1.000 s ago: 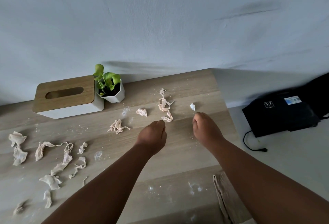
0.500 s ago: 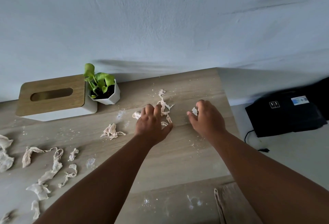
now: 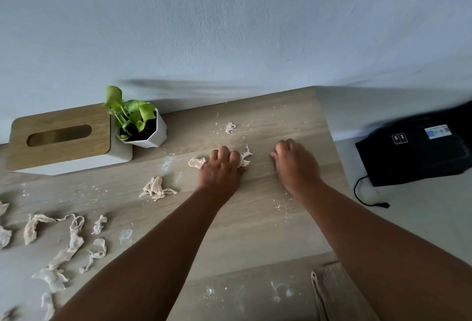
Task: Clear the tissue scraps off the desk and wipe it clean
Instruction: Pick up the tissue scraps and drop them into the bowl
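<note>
We see tissue scraps strewn over the wooden tabletop, most in a trail at its left side, one wad near the middle, one small bit toward the far edge. The left hand lies knuckles up on a cluster of scraps at the centre, fingers curled down over them so that tissue sticks out on both sides; its grip holds those scraps against the wood. The right hand rests just to the right, fingers bent to the tabletop; whether its grip holds anything we cannot tell, since the fingertips are hidden under the hand. White crumbs and smears dot the surface around both hands and near the front edge. At the back left a tissue box with a wooden lid stands beside a plant in a white pot. A cloth lies at the front right. On the floor to the right sits a black case with a cord.
</note>
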### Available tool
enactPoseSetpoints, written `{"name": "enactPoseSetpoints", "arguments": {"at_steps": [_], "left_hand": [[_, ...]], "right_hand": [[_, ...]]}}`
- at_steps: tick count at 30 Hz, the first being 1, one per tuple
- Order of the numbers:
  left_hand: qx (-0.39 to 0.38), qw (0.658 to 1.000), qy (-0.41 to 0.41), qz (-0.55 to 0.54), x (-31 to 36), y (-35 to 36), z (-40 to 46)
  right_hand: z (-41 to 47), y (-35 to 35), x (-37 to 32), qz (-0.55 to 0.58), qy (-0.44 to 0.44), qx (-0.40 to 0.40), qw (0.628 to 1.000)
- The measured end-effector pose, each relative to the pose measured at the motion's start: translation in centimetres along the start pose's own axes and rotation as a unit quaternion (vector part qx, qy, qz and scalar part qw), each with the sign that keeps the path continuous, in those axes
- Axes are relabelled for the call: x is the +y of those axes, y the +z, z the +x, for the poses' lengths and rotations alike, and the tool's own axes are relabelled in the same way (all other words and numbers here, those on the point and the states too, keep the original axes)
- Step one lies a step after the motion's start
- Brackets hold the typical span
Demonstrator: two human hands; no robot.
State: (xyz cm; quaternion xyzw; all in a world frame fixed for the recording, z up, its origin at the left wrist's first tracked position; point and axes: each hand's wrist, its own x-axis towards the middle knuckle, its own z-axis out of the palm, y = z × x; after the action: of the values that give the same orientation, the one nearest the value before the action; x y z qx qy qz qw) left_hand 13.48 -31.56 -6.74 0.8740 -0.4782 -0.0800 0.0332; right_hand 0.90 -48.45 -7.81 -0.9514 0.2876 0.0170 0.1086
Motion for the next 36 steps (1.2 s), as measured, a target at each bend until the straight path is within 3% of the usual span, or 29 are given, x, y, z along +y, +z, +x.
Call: {"name": "enactPoseSetpoints", "arguments": {"at_steps": [2,9,22,28,36], "left_hand": [[-0.031,0.999,-0.004,-0.007,0.1,-0.3,0.0],[-0.018,0.998,0.010,-0.063,-0.3,-0.8,-1.7],[-0.042,0.979,-0.062,-0.188,-2.0,-0.9,-4.7],[0.003,0.976,-0.065,-0.207,-3.0,-1.2,-6.1],[0.092,0.979,-0.056,-0.171,-5.0,-1.6,-6.8]], "right_hand": [[0.2,-0.1,-0.1,0.000,0.000,-0.002,1.000],[1.5,-0.8,-1.5,0.095,-0.009,-0.015,0.995],[1.2,-0.5,-4.5,0.163,-0.002,-0.074,0.984],[0.9,-0.7,-5.9,0.089,-0.040,-0.009,0.995],[2.1,-0.9,-5.1,0.087,-0.129,-0.042,0.987]]}}
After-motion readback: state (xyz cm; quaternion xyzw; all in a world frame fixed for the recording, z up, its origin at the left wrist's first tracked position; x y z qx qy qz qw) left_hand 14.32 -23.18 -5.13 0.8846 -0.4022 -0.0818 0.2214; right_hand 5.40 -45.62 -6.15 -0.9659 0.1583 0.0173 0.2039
